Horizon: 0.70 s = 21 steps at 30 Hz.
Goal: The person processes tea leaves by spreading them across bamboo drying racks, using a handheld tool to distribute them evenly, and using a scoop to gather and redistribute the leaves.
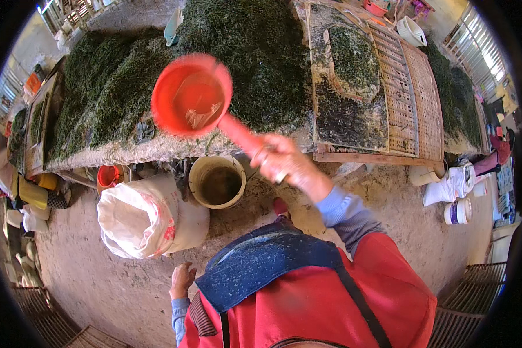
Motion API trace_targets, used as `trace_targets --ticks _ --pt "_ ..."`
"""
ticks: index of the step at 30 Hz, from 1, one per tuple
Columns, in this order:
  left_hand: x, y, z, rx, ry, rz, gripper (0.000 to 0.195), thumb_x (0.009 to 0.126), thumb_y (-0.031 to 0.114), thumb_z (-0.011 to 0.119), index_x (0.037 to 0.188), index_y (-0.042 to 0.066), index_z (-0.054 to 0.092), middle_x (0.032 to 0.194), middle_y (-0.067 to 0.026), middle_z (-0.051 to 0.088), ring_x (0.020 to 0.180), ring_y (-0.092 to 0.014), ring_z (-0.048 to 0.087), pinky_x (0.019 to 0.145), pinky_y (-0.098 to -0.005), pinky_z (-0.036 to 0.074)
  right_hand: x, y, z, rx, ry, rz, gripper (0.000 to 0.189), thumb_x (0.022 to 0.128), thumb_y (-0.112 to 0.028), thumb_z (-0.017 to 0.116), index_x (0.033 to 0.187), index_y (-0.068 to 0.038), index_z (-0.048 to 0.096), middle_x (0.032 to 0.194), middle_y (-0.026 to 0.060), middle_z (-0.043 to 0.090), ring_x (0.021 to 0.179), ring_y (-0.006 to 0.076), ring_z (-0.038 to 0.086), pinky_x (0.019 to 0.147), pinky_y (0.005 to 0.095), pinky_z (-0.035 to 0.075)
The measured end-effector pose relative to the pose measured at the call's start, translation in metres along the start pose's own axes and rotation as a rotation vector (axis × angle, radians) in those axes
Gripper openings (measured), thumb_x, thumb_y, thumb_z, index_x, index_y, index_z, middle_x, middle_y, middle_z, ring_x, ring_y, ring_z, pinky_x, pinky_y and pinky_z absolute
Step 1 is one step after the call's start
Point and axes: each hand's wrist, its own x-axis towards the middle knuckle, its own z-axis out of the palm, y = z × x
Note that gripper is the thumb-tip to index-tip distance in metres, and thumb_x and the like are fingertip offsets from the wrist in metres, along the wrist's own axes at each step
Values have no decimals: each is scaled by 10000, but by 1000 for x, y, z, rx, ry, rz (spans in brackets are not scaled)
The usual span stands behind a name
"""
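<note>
My right hand (278,161) grips the handle of a red plastic dipper (191,95), held over the front of a raised table. Some clear liquid seems to lie in its bowl, though blur makes this unsure. Heaps of dark green, stringy plant matter, like seaweed (248,56), cover the table behind it. My left hand (182,279) hangs low at my side, fingers loosely curled, with nothing visible in it. Ahead of that hand stands an open white woven sack (135,222). A cream bucket (217,182) with murky contents stands on the floor below the dipper.
A wooden-framed board (350,145) with a green layer inside a small frame lies right of the heap, beside slatted and woven mats (422,95). A red container (108,176) stands under the table edge. People are at the far left (8,174) and far right (500,148), near sacks and buckets.
</note>
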Motion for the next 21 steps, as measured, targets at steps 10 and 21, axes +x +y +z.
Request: trace_targets --ticks 10,21 --pt "15 -10 21 -61 -124 -106 328 746 181 660 1017 -1 626 931 -231 630 875 -368 618 731 -418 497 53 210 -14 40 -86 644 177 815 -197 597 882 -33 605 713 74 613 599 147 602 507 319 491" --pt "50 58 38 19 -28 -165 371 787 260 636 1066 16 617 978 -211 638 930 -332 624 796 -403 501 144 52 -152 -1645 508 -423 500 750 -210 671 1219 -208 498 1359 139 293 1198 436 326 853 606 388"
